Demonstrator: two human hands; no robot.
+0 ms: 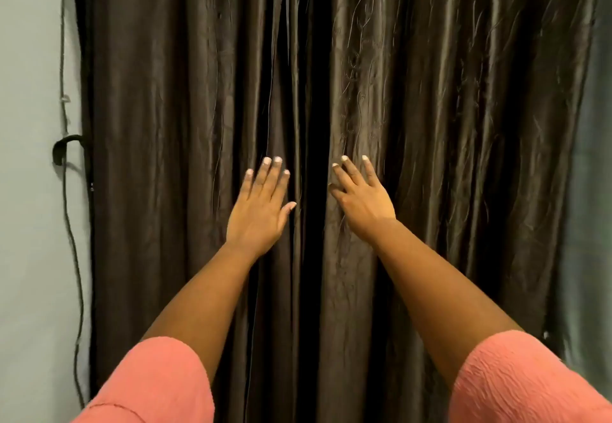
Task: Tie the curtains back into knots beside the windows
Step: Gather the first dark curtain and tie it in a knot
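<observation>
1. Two dark brown curtain panels hang closed and fill most of the view: the left curtain from 9 to 12 o'clock, the right curtain from 12 to 3 o'clock.
2. The panels meet at a dark vertical gap running from 12 to 6 o'clock through the centre. What lies behind the gap cannot be told.
3. Both panels hang straight in vertical folds with a glossy, wrinkled surface. Neither panel is gathered or knotted.
4. The left hand lies flat against the inner edge of the left curtain, just at 9 o'clock of the gap. Its fingers are straight and close together, pointing to 12 o'clock, with the thumb angled toward the gap. They hold nothing.
5. The right hand lies on the inner edge of the right curtain, just at 3 o'clock of the gap. Its fingers are extended and slightly spread, tilted toward 11 o'clock. Whether the thumb hooks the fabric edge cannot be told.
6. Both forearms are bare and reach up from 7 and 5 o'clock. Pink textured sleeves cover the upper arms at the bottom edge.
7. A pale wall borders the left curtain at 9 o'clock. A thin dark cable runs down it, and a black hook sits just beside the curtain edge.
8. A strip of pale wall also shows at 3 o'clock, beside the right curtain.
</observation>
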